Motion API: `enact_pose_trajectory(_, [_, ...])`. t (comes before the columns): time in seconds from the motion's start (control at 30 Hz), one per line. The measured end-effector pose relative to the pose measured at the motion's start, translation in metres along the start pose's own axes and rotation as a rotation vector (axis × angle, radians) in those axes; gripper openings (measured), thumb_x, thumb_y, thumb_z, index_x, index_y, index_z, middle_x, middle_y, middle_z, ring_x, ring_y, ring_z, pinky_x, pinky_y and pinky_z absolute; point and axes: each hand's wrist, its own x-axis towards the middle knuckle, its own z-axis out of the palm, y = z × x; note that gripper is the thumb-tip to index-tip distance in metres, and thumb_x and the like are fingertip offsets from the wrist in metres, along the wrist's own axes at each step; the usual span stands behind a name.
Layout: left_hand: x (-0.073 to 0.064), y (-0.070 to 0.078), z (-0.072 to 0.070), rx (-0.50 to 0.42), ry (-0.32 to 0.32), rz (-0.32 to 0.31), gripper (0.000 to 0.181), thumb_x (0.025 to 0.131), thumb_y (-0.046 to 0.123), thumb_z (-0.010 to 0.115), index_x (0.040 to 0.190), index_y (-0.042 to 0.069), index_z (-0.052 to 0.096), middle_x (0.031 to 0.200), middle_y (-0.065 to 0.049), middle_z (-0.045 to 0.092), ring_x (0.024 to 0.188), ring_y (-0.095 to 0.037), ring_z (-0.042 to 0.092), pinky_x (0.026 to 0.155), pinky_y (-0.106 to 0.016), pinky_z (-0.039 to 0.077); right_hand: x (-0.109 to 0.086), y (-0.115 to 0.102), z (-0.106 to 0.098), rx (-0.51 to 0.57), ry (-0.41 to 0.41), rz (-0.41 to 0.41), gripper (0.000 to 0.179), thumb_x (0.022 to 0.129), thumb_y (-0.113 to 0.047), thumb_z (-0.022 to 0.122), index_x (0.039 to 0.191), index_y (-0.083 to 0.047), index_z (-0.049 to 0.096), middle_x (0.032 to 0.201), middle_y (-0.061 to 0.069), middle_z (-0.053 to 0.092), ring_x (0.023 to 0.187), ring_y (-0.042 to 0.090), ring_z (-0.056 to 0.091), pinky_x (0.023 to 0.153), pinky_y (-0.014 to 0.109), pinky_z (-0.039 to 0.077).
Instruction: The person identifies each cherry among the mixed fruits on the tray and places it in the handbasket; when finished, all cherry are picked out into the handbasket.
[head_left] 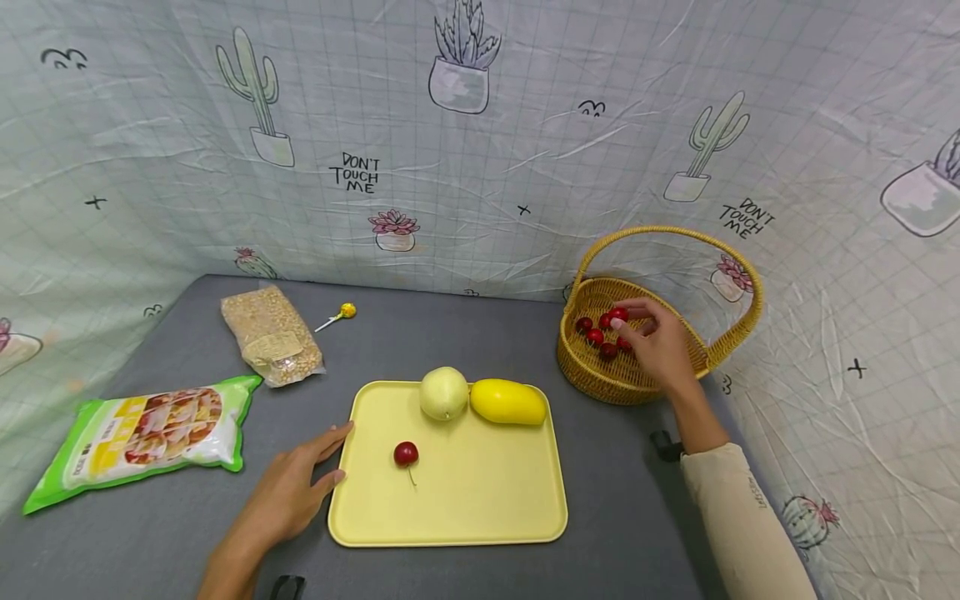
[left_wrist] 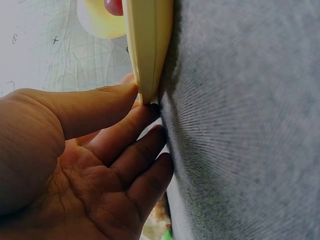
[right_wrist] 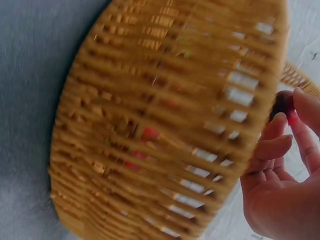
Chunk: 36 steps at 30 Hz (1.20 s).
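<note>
Above the wicker basket (head_left: 600, 383), my right hand (head_left: 660, 342) pinches a red cherry (right_wrist: 283, 105) between thumb and fingers. Several more cherries (head_left: 595, 337) lie inside the basket, partly seen through its weave in the right wrist view. My left hand (head_left: 288, 492) touches the left edge of the yellow tray (head_left: 480, 508) with thumb and fingertips; its fingers are fairly straight in the left wrist view. On the tray are a single cherry with a stem (head_left: 406, 454), a pale green round fruit (head_left: 443, 393) and a yellow oblong fruit (head_left: 508, 402).
Left of the tray lie a green-and-white food bag (head_left: 150, 433), a clear bag of pale kernels (head_left: 272, 335) and a yellow lollipop (head_left: 347, 311). The basket's tall handle (head_left: 667, 230) arches over the right hand. A printed cloth (head_left: 480, 167) hangs behind the grey table (head_left: 420, 325).
</note>
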Motion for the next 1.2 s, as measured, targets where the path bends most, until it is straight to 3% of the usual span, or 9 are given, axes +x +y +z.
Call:
enact_pose_trajectory(0.3, [-0.001,0.000,0.000,0.001,0.011,0.005,0.066,0.096,0.007,0.076,0.157,0.010,0.053,0.152,-0.022,0.059,0.140,-0.050,0.056,0.112,-0.070,0.047,0.017,0.023,-0.007,-0.067,-0.013,0.034,0.036,0.105,-0.029,0.069,0.136,-0.012,0.069,0.129,0.021,0.070,0.083,0.028,0.061,0.058,0.028,0.049])
enact_pose_trajectory(0.53, [0.000,0.001,0.000,0.003,-0.001,-0.010,0.067,0.096,0.008,0.076,0.158,0.010,0.052,0.154,-0.023,0.058,0.141,-0.050,0.055,0.112,-0.070,0.046,0.027,0.037,-0.008,-0.112,-0.026,0.119,0.036,0.106,-0.029,0.069,0.138,-0.013,0.068,0.131,0.021,0.068,0.091,0.029,0.060,0.066,0.035,0.050])
enact_pose_trajectory(0.7, [0.000,0.001,-0.001,0.004,-0.008,-0.014,0.067,0.096,0.008,0.076,0.159,0.010,0.052,0.154,-0.022,0.058,0.141,-0.050,0.055,0.112,-0.070,0.047,0.033,0.046,-0.006,-0.107,-0.043,0.185,0.038,0.105,-0.027,0.070,0.139,-0.011,0.066,0.137,0.024,0.065,0.112,0.041,0.061,0.086,0.054,0.055])
enact_pose_trajectory(0.83, [0.000,0.001,0.000,0.008,-0.012,-0.015,0.066,0.097,0.008,0.076,0.159,0.011,0.052,0.154,-0.023,0.058,0.140,-0.050,0.056,0.112,-0.069,0.047,0.036,0.053,-0.005,-0.102,-0.049,0.233,0.041,0.105,-0.027,0.070,0.140,-0.008,0.064,0.140,0.026,0.063,0.125,0.047,0.059,0.102,0.065,0.052])
enact_pose_trajectory(1.2, [0.000,0.001,-0.001,0.006,-0.002,-0.009,0.067,0.096,0.007,0.076,0.158,0.009,0.052,0.153,-0.021,0.060,0.141,-0.050,0.055,0.112,-0.070,0.046,0.038,0.063,0.002,-0.122,-0.045,0.306,0.042,0.105,-0.027,0.069,0.141,-0.005,0.065,0.140,0.026,0.065,0.128,0.046,0.059,0.108,0.065,0.050])
